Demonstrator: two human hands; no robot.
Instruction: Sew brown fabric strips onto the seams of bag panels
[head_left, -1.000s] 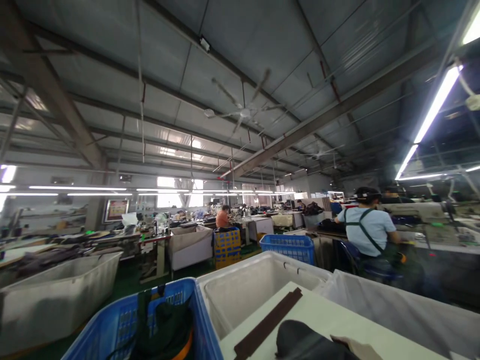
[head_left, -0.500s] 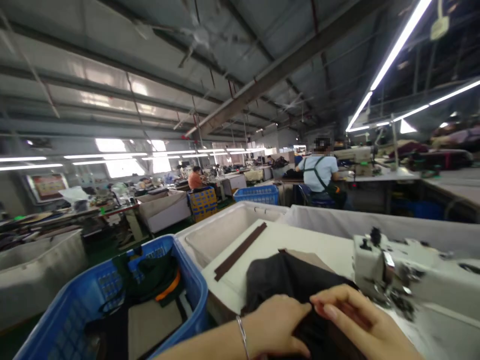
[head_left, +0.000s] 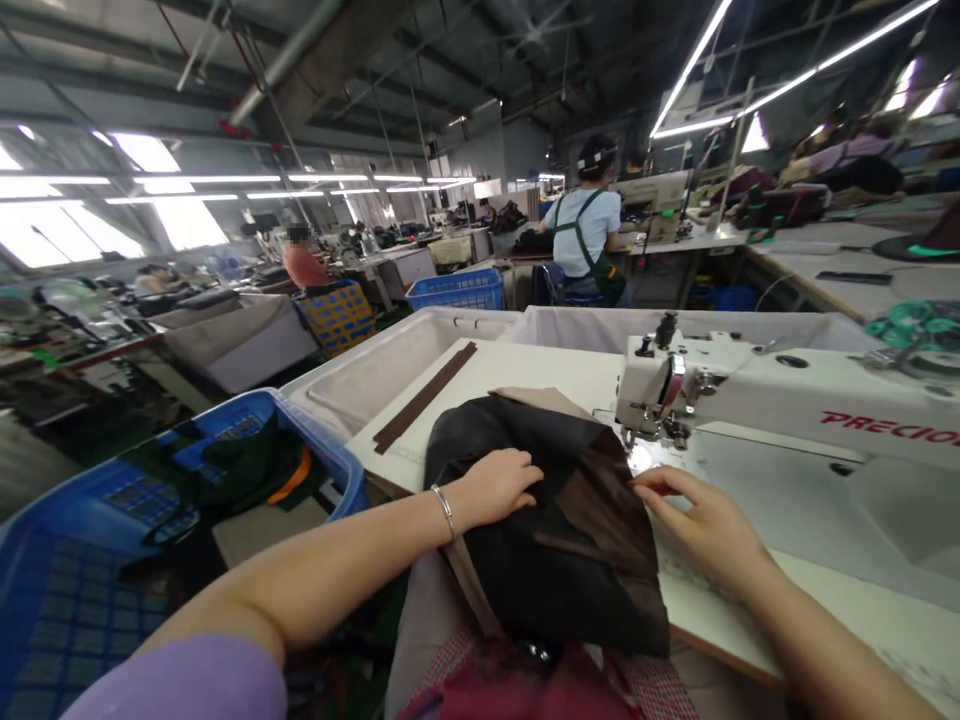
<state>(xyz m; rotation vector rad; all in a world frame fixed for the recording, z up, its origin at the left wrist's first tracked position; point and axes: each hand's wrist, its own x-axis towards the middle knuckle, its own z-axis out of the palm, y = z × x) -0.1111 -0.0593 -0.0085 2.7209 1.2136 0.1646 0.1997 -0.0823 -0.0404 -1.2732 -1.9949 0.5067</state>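
A dark, brown-black piece of fabric (head_left: pixel 555 520) lies on the white sewing table (head_left: pixel 540 365) and hangs over its near edge. My left hand (head_left: pixel 495 485) rests on top of the fabric with its fingers curled and pressing down. My right hand (head_left: pixel 697 520) holds the fabric's right edge, fingers bent, just in front of the needle area of the white sewing machine (head_left: pixel 757 390). A long brown strip (head_left: pixel 424 397) lies at the table's left edge.
A blue crate (head_left: pixel 150 480) with dark and orange items stands at my left. A white bin (head_left: pixel 390 365) sits beyond the table. A person in a light blue shirt (head_left: pixel 589 235) sits ahead at another machine; more workers and tables fill the hall.
The view has tilted down from the ceiling to the table. Both hands have come fully into view on the fabric, and the sewing machine now shows at the right.
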